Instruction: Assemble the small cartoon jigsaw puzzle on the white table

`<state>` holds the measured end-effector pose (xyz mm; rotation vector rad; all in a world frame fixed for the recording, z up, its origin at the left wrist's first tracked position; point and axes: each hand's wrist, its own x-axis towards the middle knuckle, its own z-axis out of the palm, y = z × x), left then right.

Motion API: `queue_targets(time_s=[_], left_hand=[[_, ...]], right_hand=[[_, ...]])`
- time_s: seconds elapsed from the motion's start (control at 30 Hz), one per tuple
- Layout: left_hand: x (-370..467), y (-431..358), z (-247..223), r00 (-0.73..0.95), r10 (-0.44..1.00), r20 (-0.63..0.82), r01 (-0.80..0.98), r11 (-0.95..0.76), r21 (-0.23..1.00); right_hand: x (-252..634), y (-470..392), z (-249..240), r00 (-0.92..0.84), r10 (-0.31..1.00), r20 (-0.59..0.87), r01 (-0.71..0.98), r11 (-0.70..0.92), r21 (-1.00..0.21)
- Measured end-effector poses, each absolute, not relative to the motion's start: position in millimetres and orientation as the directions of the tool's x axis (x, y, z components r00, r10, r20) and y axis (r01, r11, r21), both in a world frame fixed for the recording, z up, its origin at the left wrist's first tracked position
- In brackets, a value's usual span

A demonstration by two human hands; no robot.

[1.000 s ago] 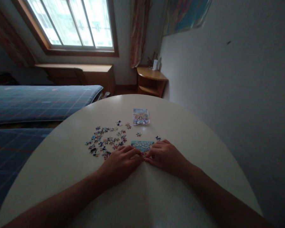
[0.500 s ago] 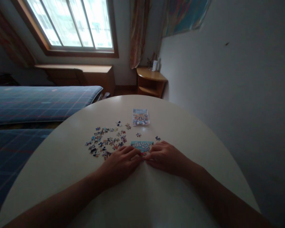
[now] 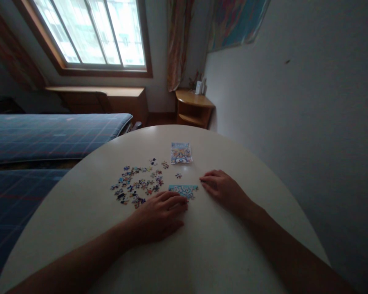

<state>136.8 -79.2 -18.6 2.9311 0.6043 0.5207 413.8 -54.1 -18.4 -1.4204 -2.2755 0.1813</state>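
Observation:
A partly joined jigsaw puzzle [image 3: 183, 189] with a blue top strip and white lettering lies on the table in front of me. Over its lower left part rests my left hand [image 3: 164, 210], fingers stretched out and thumb apart, hiding some of it. To the right of the puzzle, my right hand [image 3: 223, 188] has its fingertips closed on a small dark puzzle piece [image 3: 201, 180]. Loose puzzle pieces [image 3: 130, 188] are spread left of my left hand. A single piece [image 3: 178, 176] lies just above the joined part.
A printed picture sheet [image 3: 181, 153] lies farther back on the round white table [image 3: 227, 253]. Beyond the table are a plaid mattress [image 3: 55, 134] at left, a corner shelf [image 3: 194, 98] and a window [image 3: 92, 32]. The wall [image 3: 309, 134] runs along the right.
My right hand has left the joined puzzle, moved up and right, and taken hold of the loose piece there. My left hand's thumb has spread away from the puzzle's lower edge.

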Motion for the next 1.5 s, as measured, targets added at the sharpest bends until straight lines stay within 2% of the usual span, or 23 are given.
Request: queue_targets(time_s=[0.5, 0.93, 1.5], left_hand=[[142.5, -83.2, -14.5, 0.865, 0.427, 0.264, 0.384, -0.901, 0.199], [144.4, -82.7, -16.2, 0.855, 0.403, 0.325, 0.369, -0.915, 0.165], [142.2, -81.0, -22.0, 0.858, 0.401, 0.322, 0.377, -0.916, 0.138]], right_hand=[[413.0, -49.3, -21.2, -0.225, 0.930, 0.291, 0.812, 0.344, -0.472], [413.5, -48.5, -28.1, -0.250, 0.920, 0.301, 0.812, 0.369, -0.453], [414.5, -48.4, -28.7, -0.262, 0.917, 0.302, 0.807, 0.379, -0.453]])
